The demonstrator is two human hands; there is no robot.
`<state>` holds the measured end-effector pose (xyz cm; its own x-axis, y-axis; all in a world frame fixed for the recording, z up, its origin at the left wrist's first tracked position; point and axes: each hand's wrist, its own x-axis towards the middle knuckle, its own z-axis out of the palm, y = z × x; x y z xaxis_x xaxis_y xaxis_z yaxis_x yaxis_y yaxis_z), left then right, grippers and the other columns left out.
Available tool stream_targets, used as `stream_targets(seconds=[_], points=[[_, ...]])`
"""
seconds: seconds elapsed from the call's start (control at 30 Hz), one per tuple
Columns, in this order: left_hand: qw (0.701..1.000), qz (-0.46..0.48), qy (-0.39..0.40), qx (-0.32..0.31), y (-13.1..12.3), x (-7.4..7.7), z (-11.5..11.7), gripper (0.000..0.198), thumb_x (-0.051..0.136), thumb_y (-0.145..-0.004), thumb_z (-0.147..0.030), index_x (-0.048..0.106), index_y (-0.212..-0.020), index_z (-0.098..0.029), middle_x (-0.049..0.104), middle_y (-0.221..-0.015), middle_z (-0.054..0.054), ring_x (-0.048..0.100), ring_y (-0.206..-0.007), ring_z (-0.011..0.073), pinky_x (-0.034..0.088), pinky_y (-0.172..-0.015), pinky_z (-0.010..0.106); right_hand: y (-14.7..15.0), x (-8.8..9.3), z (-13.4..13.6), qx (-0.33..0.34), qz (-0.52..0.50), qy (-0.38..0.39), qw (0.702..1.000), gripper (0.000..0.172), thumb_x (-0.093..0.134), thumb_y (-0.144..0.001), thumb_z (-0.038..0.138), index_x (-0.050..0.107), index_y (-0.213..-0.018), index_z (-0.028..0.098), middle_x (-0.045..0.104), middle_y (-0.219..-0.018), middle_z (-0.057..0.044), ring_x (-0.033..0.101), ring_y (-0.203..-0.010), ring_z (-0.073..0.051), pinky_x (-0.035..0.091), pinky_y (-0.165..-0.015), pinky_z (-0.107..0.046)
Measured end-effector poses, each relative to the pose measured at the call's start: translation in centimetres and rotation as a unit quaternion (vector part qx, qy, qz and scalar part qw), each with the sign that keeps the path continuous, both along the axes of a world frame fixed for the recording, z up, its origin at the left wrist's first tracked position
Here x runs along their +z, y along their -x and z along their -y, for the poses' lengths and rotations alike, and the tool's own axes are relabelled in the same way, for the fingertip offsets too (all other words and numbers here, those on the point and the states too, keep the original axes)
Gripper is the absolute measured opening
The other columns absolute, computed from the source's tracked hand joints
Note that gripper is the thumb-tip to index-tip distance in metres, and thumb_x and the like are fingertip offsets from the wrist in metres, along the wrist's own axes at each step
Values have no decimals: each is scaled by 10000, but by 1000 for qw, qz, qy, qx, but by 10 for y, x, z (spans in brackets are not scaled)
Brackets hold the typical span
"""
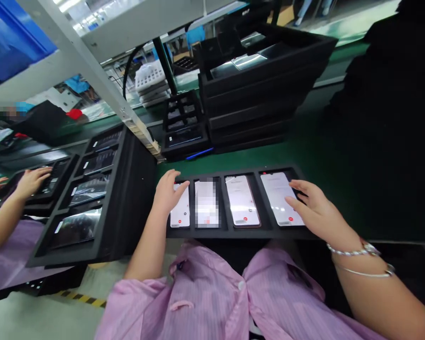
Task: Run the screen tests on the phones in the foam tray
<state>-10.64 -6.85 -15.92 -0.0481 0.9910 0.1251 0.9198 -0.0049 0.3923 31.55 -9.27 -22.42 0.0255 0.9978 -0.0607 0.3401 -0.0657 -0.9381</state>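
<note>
A black foam tray (230, 233) lies in front of me, with several lit smartphones in a row of slots. My left hand (167, 191) rests over the tray's left end, thumb and fingers apart, partly covering the leftmost phone (180, 212). At the other end, my right hand (315, 210) is open beside the rightmost phone (278, 198); its thumb reaches over that phone's right edge. Whether the fingertips touch the phone or the tray, I cannot tell. Between the hands sit a phone with a blurred-out screen (207, 203) and a white-screened phone (241, 200).
To the left stands a tall stack of black trays (132, 189) with dark-screened phones on top. Behind are a larger tray stack (248, 108), a smaller tray (182, 127) and a blue pen-like object (199, 154). A metal post (102, 80) slants down nearby. A co-worker's hands (31, 182) work at far left.
</note>
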Motion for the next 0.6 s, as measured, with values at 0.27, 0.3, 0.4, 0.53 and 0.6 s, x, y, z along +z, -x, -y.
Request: stream_targets(seconds=[0.27,0.3,0.4,0.53,0.6], points=[[987,0,50,152,21,-34,33,369,603,-999,-441,689,-1237,-172,534,-1507,174,623,-1305,342,544,-1071,463,2,35,-9,-134,-221,78,963,471,797,-705,524,652,-1104,319,633,-1370,-105,550,-1387,-322,469,-1145,-580],[986,4,56,155,21,-35,31,383,604,-999,-459,695,-1246,-181,517,-1525,164,635,-1287,342,550,-1063,462,0,43,-14,-149,-248,93,953,407,780,-715,474,661,-1074,325,640,-1360,-97,550,-1390,-303,532,-1076,-541],[986,9,70,154,21,-36,29,422,630,-983,-481,704,-1274,-184,470,-1559,158,623,-1297,372,532,-1092,492,-1,59,-24,-154,-288,147,934,321,739,-710,408,675,-1014,325,687,-1288,-83,614,-1308,-274,631,-845,-416],[986,15,72,151,20,-38,29,462,667,-958,-499,713,-1276,-167,453,-1553,180,553,-1369,423,490,-1140,540,7,57,-34,-105,-193,228,948,504,794,-561,388,703,-1043,277,748,-1167,-98,722,-998,-255,619,-706,-314],[986,22,64,152,19,-39,29,458,705,-938,-493,724,-1255,-162,464,-1535,185,496,-1428,413,452,-1186,526,10,52,-41,-85,-73,255,960,530,813,-513,416,722,-1008,251,767,-1085,-96,713,-847,-238,586,-622,-294]])
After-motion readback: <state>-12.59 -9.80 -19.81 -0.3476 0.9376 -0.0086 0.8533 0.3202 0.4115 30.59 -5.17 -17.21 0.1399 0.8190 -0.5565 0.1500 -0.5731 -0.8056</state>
